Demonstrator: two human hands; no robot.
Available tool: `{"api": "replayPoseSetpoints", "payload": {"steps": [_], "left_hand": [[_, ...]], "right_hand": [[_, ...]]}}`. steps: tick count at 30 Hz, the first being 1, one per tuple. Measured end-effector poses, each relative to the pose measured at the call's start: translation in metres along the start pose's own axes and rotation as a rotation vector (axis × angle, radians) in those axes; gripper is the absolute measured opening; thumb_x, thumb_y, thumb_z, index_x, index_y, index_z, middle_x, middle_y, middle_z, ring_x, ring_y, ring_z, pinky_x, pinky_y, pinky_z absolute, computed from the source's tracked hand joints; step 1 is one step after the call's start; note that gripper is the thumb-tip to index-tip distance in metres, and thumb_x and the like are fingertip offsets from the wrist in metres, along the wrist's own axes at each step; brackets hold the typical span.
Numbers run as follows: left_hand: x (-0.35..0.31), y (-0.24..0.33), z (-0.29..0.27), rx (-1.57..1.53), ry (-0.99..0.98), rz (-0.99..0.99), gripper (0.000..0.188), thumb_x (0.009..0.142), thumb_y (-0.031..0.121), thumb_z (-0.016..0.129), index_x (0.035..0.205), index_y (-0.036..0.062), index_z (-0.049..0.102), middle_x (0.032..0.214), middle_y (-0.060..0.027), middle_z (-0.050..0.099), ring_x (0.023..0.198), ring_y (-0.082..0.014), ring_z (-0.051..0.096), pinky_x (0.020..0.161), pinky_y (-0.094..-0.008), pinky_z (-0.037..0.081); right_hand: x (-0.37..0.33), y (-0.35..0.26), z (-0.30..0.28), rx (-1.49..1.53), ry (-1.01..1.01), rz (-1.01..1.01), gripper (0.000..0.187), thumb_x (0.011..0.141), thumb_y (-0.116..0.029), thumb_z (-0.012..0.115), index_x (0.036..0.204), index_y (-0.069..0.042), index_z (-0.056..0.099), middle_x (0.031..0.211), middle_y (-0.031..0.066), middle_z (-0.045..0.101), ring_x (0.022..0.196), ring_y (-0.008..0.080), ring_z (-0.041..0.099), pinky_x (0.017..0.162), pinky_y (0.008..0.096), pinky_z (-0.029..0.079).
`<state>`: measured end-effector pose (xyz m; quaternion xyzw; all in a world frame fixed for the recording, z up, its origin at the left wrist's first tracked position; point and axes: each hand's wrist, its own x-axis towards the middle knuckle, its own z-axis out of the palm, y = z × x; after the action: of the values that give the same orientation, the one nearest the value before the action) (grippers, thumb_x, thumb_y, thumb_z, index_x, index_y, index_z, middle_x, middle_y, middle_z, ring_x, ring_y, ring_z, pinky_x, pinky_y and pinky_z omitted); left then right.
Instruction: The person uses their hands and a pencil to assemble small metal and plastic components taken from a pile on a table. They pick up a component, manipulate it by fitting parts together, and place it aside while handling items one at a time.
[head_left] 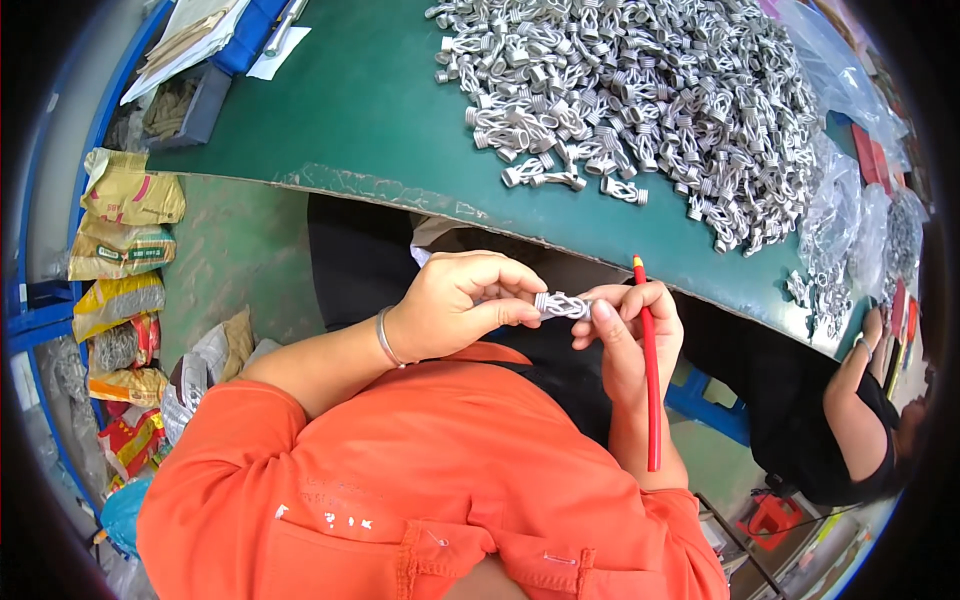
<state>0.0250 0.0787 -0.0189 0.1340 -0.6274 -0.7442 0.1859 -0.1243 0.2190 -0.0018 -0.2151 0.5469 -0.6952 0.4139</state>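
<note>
Between my two hands, in front of my body, is a small grey part point(563, 306) with a ribbed end and openwork loops. The thumb and fingers of my left hand point(462, 302) pinch its ribbed end. My right hand point(630, 335) grips the other end with thumb and fingertips. Tucked along that same hand is a thin red pencil-like stick point(651, 390) with a yellowish tip pointing away from me; its exact kind I cannot make out. A large heap of similar grey parts point(640, 90) lies on the green table point(340, 110) beyond my hands.
The table's worn front edge point(400, 198) runs just beyond my hands. Clear plastic bags point(835, 190) lie at the right. Another person's arm point(848, 400) rests at the table's far right. Filled sacks point(130, 190) line the left, below a grey bin point(190, 105).
</note>
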Motion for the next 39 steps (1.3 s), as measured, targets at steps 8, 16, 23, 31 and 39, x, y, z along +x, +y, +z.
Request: {"api": "replayPoseSetpoints", "payload": {"steps": [8, 16, 23, 31, 39], "left_hand": [[-0.006, -0.001, -0.001, -0.037, 0.041, 0.005, 0.020, 0.082, -0.005, 0.063, 0.102, -0.0064, 0.061, 0.091, -0.0109, 0.064, 0.081, -0.0157, 0.067, 0.071, -0.0256, 0.056], [-0.005, 0.002, -0.002, 0.240, 0.044, 0.106, 0.021, 0.078, -0.004, 0.068, 0.098, -0.0035, 0.064, 0.089, -0.0092, 0.064, 0.079, -0.0140, 0.066, 0.069, -0.0238, 0.054], [-0.006, -0.008, -0.001, 0.235, 0.085, 0.110, 0.022, 0.078, -0.004, 0.069, 0.099, -0.0034, 0.064, 0.090, -0.0095, 0.065, 0.080, -0.0141, 0.066, 0.070, -0.0242, 0.054], [-0.005, -0.010, -0.002, 0.133, 0.074, 0.026, 0.020, 0.078, -0.004, 0.068, 0.097, -0.0025, 0.064, 0.093, -0.0102, 0.065, 0.081, -0.0146, 0.065, 0.071, -0.0247, 0.053], [0.000, -0.011, -0.014, 0.459, 0.129, 0.252, 0.015, 0.074, -0.005, 0.067, 0.087, 0.0017, 0.065, 0.098, -0.0123, 0.066, 0.090, -0.0220, 0.063, 0.079, -0.0309, 0.049]], "right_hand": [[-0.005, 0.018, -0.001, 0.006, -0.093, -0.039, 0.024, 0.082, 0.012, 0.058, 0.083, -0.004, 0.040, 0.098, 0.0188, 0.062, 0.080, 0.0137, 0.062, 0.071, 0.0265, 0.054], [-0.003, 0.029, -0.001, -0.139, -0.051, -0.312, 0.035, 0.075, 0.018, 0.062, 0.089, -0.004, 0.038, 0.103, 0.0186, 0.058, 0.090, 0.0184, 0.062, 0.082, 0.0293, 0.053], [-0.003, 0.029, 0.000, -0.157, -0.099, -0.363, 0.035, 0.075, 0.016, 0.064, 0.087, -0.004, 0.038, 0.102, 0.0192, 0.058, 0.088, 0.0181, 0.062, 0.079, 0.0288, 0.053], [-0.003, 0.029, 0.003, -0.322, -0.081, -0.476, 0.033, 0.077, 0.015, 0.062, 0.086, -0.005, 0.038, 0.098, 0.0214, 0.063, 0.084, 0.0198, 0.063, 0.072, 0.0269, 0.051], [0.056, -0.002, -0.016, -0.918, 0.154, -0.872, 0.022, 0.073, 0.013, 0.062, 0.077, -0.002, 0.046, 0.095, 0.0177, 0.065, 0.086, 0.0312, 0.061, 0.080, 0.0375, 0.047]]}}
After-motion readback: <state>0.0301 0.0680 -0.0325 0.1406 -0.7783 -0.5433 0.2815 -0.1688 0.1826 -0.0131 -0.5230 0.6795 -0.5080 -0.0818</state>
